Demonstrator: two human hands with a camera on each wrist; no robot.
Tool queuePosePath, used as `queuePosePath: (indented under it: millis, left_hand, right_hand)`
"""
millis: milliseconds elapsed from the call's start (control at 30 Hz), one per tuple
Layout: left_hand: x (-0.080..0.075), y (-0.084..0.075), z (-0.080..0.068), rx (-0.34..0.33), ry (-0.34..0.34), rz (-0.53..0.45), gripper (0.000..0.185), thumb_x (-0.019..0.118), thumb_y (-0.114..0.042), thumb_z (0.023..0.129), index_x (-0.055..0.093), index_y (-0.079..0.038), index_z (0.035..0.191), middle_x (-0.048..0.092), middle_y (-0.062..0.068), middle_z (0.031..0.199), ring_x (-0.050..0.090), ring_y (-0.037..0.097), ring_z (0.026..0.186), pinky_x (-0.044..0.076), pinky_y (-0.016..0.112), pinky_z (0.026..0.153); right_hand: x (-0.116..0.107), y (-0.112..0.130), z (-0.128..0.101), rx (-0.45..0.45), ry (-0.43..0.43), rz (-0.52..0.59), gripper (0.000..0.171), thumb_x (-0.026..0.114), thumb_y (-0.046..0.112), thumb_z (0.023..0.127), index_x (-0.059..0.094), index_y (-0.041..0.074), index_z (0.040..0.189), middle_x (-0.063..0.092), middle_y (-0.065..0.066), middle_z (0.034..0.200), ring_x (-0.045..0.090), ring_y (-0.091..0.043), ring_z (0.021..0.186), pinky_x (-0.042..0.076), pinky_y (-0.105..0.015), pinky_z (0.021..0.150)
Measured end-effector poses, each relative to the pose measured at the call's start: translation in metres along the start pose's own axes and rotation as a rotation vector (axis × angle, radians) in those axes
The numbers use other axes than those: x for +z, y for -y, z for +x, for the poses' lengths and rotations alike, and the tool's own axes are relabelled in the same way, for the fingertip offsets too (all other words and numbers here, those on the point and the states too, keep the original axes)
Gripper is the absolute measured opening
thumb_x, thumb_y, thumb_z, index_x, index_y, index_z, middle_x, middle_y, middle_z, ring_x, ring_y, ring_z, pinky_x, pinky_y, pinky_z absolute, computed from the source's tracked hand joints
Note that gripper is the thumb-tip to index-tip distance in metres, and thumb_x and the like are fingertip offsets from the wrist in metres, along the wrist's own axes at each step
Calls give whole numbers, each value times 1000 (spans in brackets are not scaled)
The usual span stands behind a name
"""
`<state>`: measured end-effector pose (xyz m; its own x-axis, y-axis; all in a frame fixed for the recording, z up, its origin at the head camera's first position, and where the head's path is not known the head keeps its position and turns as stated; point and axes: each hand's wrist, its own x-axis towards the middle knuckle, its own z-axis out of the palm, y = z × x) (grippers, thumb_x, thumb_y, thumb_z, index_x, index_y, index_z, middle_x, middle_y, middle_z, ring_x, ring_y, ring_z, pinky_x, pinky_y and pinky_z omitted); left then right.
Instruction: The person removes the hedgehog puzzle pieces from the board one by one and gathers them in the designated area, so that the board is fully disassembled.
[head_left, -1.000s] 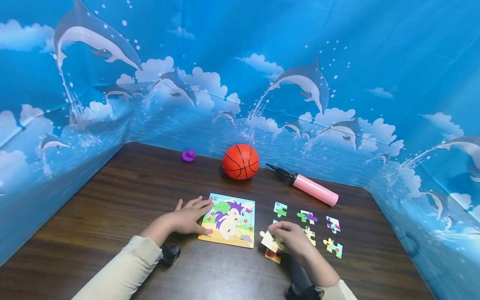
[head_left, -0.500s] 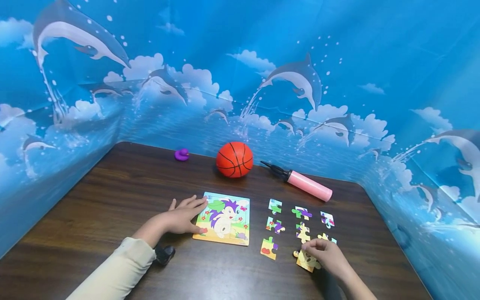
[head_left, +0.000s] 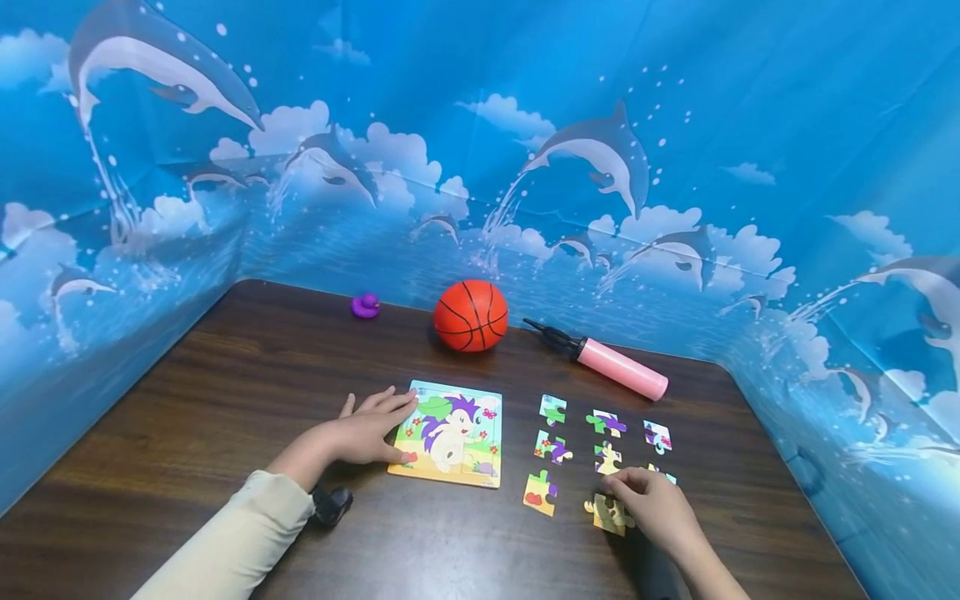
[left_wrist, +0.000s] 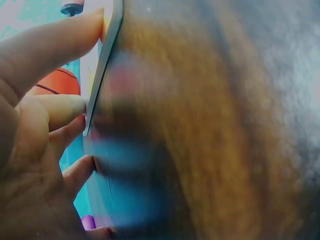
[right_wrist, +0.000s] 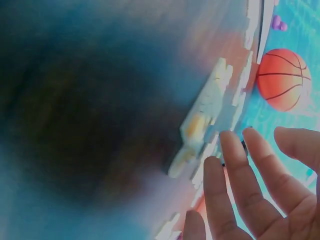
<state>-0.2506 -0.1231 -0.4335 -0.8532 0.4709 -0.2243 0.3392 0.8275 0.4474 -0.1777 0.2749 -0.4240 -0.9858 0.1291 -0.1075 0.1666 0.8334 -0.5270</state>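
A puzzle board (head_left: pixel 453 442) with a purple-haired hedgehog picture lies mid-table. My left hand (head_left: pixel 366 435) rests on its left side, fingers stretched along the edge; the left wrist view shows the thumb (left_wrist: pixel 65 45) and fingertips at the board's rim. A yellow jigsaw piece (head_left: pixel 609 517) lies on the table at the front of the loose pieces. Just over it hovers my right hand (head_left: pixel 660 504), its fingers apart and off the piece in the right wrist view. The red-apple piece (head_left: pixel 539 493) lies to its left, and a cream piece (head_left: pixel 607 458) behind it.
More jigsaw pieces (head_left: pixel 553 408) lie in rows right of the board; one piece (head_left: pixel 663 472) is partly hidden by the right hand. Farther back are a purple rubber duck (head_left: pixel 365 306), an orange basketball (head_left: pixel 471 317) and a pink hand pump (head_left: pixel 622 369). A dolphin-print curtain (head_left: pixel 420 183) encloses the table.
My right hand has carried the yellow jigsaw piece rightward from near the board, set it down in the front row and let go, rising slightly. The left hand stays on the board.
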Motion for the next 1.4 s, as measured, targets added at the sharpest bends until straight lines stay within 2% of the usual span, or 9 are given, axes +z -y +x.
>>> queuePosePath:
  millis: [133, 233, 333, 433, 567, 733, 1167, 1267, 1400]
  left_hand:
    - [-2, -2, -1, -1, 2, 1, 82, 60, -52, 78, 25, -16, 143, 16, 2, 150, 3, 31, 136, -6, 66, 97]
    - [-3, -2, -1, 1, 4, 0, 82, 60, -51, 79, 25, -16, 143, 16, 2, 150, 3, 31, 136, -6, 66, 98]
    - [-2, -2, -1, 1, 7, 4, 82, 60, -52, 79, 24, -16, 143, 15, 2, 150, 2, 30, 137, -6, 66, 98]
    - [0, -2, 0, 3, 8, 5, 81, 59, -52, 79, 24, -16, 143, 15, 1, 150, 2, 30, 137, -6, 66, 98]
    - [2, -3, 0, 4, 8, -6, 80, 60, -50, 80, 25, -16, 143, 16, 2, 150, 2, 30, 137, -6, 65, 98]
    - [2, -5, -2, -8, 9, -8, 80, 60, -49, 80, 25, -17, 143, 15, 0, 150, 2, 29, 137, -6, 65, 99]
    - [2, -2, -1, -16, 4, 0, 82, 61, -50, 79, 23, -18, 144, 14, -2, 150, 2, 27, 137, -6, 64, 100]
    - [2, -2, -1, -20, 10, -6, 82, 60, -50, 79, 23, -18, 144, 14, -2, 150, 1, 27, 137, -6, 64, 100]
    - [2, -2, -1, -26, 9, 4, 81, 61, -50, 79, 24, -19, 144, 14, -2, 150, 2, 27, 137, -6, 64, 99]
  right_hand:
    - [0, 11, 4, -32, -19, -4, 21, 60, 37, 84, 69, 19, 90, 65, 3, 89, 56, -15, 79, 44, -34, 63]
    - [8, 26, 10, -116, -30, 4, 16, 64, 35, 82, 69, 23, 91, 65, 5, 95, 58, -17, 92, 47, -42, 74]
    - [23, 47, 14, -258, -28, -72, 18, 70, 34, 77, 68, 28, 94, 61, 10, 102, 52, -18, 103, 41, -51, 84]
    - [39, 71, 18, -410, 11, -179, 31, 74, 36, 72, 66, 32, 102, 55, 9, 112, 44, -22, 111, 29, -61, 89]
    - [57, 98, 24, -520, 93, -306, 50, 74, 46, 68, 59, 36, 115, 47, 3, 125, 33, -25, 119, 19, -66, 91]
    - [69, 116, 32, -497, 140, -371, 62, 74, 56, 61, 59, 34, 117, 42, -4, 131, 30, -28, 120, 20, -65, 91]
    - [74, 120, 40, -479, 166, -308, 50, 79, 53, 56, 62, 34, 99, 44, -3, 128, 30, -30, 120, 19, -67, 90]
    - [73, 122, 39, -488, 139, -309, 52, 78, 57, 53, 61, 34, 96, 47, 2, 125, 31, -27, 119, 20, -65, 91]
    - [73, 124, 37, -486, 75, -239, 46, 73, 61, 58, 59, 32, 91, 54, 8, 114, 40, -20, 114, 25, -59, 92]
